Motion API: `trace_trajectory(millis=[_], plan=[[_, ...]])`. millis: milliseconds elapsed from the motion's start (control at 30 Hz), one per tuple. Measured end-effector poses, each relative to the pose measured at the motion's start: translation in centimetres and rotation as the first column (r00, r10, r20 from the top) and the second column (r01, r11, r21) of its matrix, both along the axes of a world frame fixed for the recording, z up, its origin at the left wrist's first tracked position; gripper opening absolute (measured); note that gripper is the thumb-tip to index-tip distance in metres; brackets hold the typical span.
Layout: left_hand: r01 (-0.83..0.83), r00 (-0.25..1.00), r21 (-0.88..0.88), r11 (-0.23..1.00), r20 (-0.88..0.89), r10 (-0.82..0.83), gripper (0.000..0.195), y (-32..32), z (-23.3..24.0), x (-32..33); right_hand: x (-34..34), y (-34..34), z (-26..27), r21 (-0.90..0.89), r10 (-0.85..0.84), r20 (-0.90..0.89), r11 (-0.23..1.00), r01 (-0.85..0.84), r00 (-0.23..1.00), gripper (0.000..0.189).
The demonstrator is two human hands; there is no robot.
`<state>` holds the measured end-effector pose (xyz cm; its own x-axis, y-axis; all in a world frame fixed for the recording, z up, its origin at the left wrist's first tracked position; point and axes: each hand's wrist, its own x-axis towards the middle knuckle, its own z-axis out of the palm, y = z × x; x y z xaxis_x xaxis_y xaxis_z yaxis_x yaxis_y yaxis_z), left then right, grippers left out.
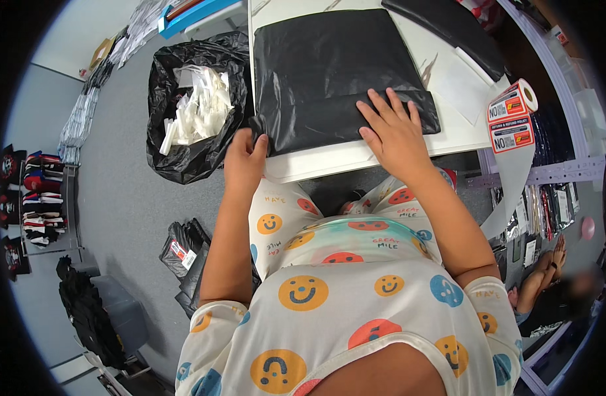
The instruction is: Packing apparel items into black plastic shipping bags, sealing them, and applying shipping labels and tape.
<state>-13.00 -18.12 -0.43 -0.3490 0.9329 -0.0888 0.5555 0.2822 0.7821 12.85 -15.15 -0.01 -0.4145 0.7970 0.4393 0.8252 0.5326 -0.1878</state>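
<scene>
A large black plastic mailing bag [332, 59] lies flat before me on a white table, its near edge folded over as a flap. My right hand [399, 138] rests on this folded part, fingers spread and palm down. At the bag's near left corner, my left hand [246, 156] pinches a crumpled bit of black plastic between thumb and fingers. The bag's contents are hidden.
Left of the table [327, 164], a black bin bag [167, 74] holds white strips [199, 109]. A label roll [513, 104] hangs over the right edge. Another black bag [446, 34] lies behind. Packed parcels [184, 257] are on the floor; a person [550, 282] sits at right.
</scene>
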Motion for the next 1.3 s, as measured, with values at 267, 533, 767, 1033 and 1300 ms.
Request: trace_trajectory(millis=[267, 533, 767, 1033, 1300], plan=[[0.657, 0.602, 0.265, 0.706, -0.747, -0.280, 0.037, 1.5, 2.2, 5.5, -0.4, 0.3, 0.5, -0.067, 0.025, 0.052, 0.998, -0.021, 0.998, 0.037], [0.694, 0.543, 0.165, 0.700, -0.759, -0.359, 0.037, 1.5, 0.0, 6.0, -0.6, 0.5, -0.2, -0.078, -0.025, 0.019, 0.997, 0.027, 0.999, 0.038], [0.679, 0.585, 0.203, 0.706, -0.731, -0.352, 0.036, 3.1, 1.5, 6.4, -0.5, 1.7, 0.2, -0.006, -0.075, 0.042, 0.997, 0.076, 0.996, 0.038], [0.709, 0.490, 0.011, 0.705, -0.728, -0.481, 0.040, 2.7, 0.6, 5.4, -0.6, 1.2, -0.1, -0.123, -0.040, 0.100, 0.991, 0.052, 0.994, 0.042], [0.686, 0.484, -0.036, 0.726, -0.723, -0.493, 0.042, 1.3, 0.1, 5.6, -0.3, -0.2, -0.5, -0.129, -0.028, 0.094, 0.991, 0.040, 0.995, 0.044]])
